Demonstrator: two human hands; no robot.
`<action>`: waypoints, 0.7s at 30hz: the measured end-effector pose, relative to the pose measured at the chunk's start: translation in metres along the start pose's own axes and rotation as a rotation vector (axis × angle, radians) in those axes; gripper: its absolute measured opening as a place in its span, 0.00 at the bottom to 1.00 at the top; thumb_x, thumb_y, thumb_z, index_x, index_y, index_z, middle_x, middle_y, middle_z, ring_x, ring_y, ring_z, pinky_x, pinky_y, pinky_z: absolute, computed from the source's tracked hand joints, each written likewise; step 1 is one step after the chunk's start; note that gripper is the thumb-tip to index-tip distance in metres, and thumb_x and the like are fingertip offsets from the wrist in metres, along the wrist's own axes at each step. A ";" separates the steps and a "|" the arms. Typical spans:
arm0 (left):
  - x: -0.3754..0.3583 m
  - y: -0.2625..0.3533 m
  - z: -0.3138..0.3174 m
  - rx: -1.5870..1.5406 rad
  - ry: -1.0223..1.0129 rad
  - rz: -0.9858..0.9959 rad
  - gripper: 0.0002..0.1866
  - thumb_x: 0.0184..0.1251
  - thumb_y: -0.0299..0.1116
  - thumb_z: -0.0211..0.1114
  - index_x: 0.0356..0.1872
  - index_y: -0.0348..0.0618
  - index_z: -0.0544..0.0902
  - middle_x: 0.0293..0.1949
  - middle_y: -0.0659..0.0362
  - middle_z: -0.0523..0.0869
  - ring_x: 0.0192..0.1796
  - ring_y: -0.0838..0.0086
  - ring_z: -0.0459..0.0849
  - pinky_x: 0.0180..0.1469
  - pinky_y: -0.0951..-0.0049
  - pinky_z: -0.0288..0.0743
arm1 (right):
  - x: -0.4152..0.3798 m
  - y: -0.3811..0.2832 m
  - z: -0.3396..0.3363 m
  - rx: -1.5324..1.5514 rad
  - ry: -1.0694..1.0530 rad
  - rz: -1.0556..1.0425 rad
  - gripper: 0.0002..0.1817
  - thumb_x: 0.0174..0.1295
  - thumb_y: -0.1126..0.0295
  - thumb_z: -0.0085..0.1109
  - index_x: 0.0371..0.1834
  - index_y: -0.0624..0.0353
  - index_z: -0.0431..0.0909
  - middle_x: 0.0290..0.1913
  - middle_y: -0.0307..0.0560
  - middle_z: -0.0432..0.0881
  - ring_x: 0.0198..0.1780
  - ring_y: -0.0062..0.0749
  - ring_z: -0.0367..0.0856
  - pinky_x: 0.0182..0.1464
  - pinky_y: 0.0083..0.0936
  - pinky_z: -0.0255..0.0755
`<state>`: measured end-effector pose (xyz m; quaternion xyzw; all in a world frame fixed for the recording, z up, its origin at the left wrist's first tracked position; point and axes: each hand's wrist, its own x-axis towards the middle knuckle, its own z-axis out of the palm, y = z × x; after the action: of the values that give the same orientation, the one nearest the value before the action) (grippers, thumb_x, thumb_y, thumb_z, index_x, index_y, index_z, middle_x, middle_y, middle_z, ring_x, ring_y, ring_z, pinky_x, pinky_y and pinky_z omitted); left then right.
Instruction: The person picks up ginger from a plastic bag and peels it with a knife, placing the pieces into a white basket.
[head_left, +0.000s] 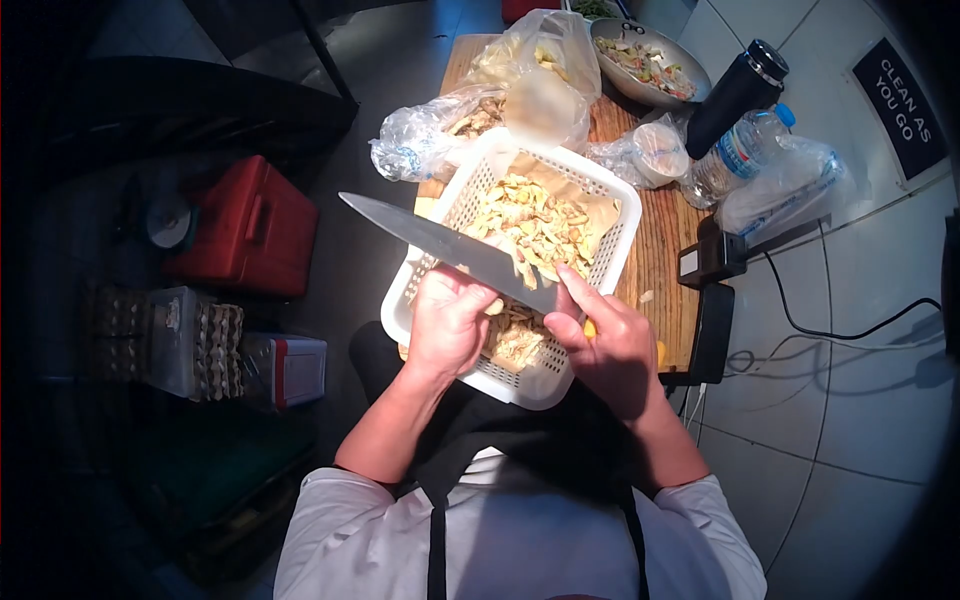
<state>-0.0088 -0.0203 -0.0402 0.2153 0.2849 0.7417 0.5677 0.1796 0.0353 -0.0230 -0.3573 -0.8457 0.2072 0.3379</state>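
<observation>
My right hand [610,335] grips a large kitchen knife [455,248] by its handle, a bit of yellow showing beside the fingers. The broad blade points to the upper left, over a white perforated basket [622,240]. Closed at the near left side of the basket, my left hand [450,318] has a small pale-yellow piece of ginger [494,307] at the thumb tip, just below the blade. Pale yellow ginger pieces [540,222] lie heaped on brownish paper in the basket, and more brownish bits [518,340] show under the knife.
Behind the basket are plastic bags [535,70] and a pan of cut food [650,65]. A black flask [738,95] and water bottle [738,150] stand right on the wooden table [655,235]. Left are a red box [245,230] and egg trays [215,345].
</observation>
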 end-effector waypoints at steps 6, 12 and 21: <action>-0.010 0.002 0.009 0.100 0.048 -0.146 0.12 0.74 0.24 0.62 0.55 0.33 0.78 0.45 0.55 0.86 0.45 0.75 0.85 0.50 0.77 0.79 | 0.012 0.007 -0.005 0.103 -0.029 0.123 0.25 0.64 0.55 0.68 0.62 0.55 0.82 0.34 0.59 0.86 0.35 0.54 0.87 0.37 0.40 0.80; 0.002 0.003 -0.001 -0.003 0.156 0.001 0.25 0.71 0.17 0.59 0.69 0.28 0.68 0.58 0.48 0.81 0.56 0.64 0.85 0.60 0.69 0.80 | -0.003 0.002 -0.005 0.030 -0.101 0.032 0.28 0.64 0.49 0.67 0.61 0.54 0.83 0.29 0.56 0.85 0.32 0.51 0.86 0.34 0.39 0.79; 0.000 0.003 -0.004 0.049 0.041 0.038 0.22 0.70 0.17 0.61 0.64 0.27 0.73 0.56 0.48 0.82 0.56 0.62 0.85 0.62 0.68 0.79 | -0.013 0.005 0.002 -0.007 -0.031 0.000 0.30 0.64 0.42 0.65 0.59 0.54 0.84 0.24 0.51 0.81 0.26 0.47 0.84 0.29 0.37 0.78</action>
<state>-0.0137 -0.0215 -0.0414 0.2194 0.3106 0.7494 0.5420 0.1870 0.0286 -0.0326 -0.3554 -0.8515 0.2097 0.3236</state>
